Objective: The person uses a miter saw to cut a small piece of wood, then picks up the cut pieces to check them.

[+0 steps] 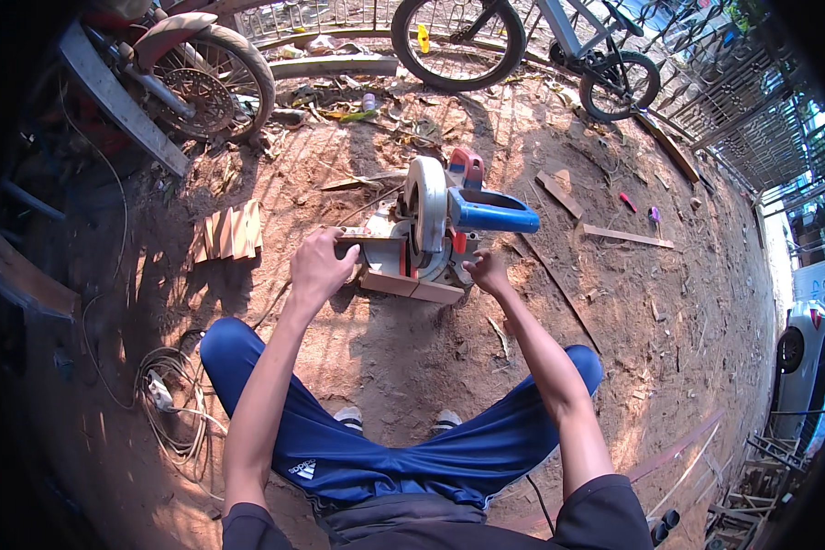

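A miter saw (426,206) with a blue handle (493,213) and a silver blade guard stands on the dirt ground in front of me. My left hand (319,268) is at the saw's left side, its fingers and thumb around the end of a wooden strip (362,235) lying along the fence. My right hand (488,272) is beside the right of the saw's base, fingers bent and apart, with nothing visible in them. Along the near side of the base sits a brown wooden block (411,286). The blade's lower edge is hidden by the guard.
Several short cut wood pieces (227,231) lie side by side at left. A coiled cable (170,403) rests near my left knee. To the right are wood strips (628,236) and a red-handled tool (628,202). A motorcycle wheel (206,84) and a bicycle (522,46) stand beyond.
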{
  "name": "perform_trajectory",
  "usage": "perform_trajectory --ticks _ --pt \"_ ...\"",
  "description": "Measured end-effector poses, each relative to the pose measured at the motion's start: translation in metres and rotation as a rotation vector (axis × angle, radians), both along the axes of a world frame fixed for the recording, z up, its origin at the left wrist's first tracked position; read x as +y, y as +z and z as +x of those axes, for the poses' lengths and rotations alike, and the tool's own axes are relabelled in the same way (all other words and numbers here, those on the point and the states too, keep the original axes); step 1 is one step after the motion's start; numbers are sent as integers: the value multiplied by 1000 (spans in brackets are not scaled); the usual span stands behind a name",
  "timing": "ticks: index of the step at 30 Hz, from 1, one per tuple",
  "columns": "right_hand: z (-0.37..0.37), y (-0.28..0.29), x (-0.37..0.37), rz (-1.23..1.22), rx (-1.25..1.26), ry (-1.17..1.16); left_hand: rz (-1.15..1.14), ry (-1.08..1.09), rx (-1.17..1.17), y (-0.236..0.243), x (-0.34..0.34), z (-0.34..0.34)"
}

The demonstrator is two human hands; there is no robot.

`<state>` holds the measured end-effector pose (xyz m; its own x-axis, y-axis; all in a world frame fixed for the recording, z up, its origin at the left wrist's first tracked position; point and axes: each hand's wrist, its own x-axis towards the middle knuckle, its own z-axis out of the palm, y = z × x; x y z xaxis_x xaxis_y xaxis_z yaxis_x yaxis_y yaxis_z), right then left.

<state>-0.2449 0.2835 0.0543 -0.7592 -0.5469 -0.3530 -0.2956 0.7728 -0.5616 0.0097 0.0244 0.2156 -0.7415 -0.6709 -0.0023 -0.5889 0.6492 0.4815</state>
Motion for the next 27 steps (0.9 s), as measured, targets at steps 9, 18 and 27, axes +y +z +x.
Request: perform_trajectory --ticks 9,18,27 --pt "72 -26 32 257 316 552 -354 -726 -107 -191 25 6" --pt "66 -43 40 60 486 636 -202 -610 -148 -221 54 36" --pt "31 -10 15 -301 327 459 -237 -601 219 -198 7 27"
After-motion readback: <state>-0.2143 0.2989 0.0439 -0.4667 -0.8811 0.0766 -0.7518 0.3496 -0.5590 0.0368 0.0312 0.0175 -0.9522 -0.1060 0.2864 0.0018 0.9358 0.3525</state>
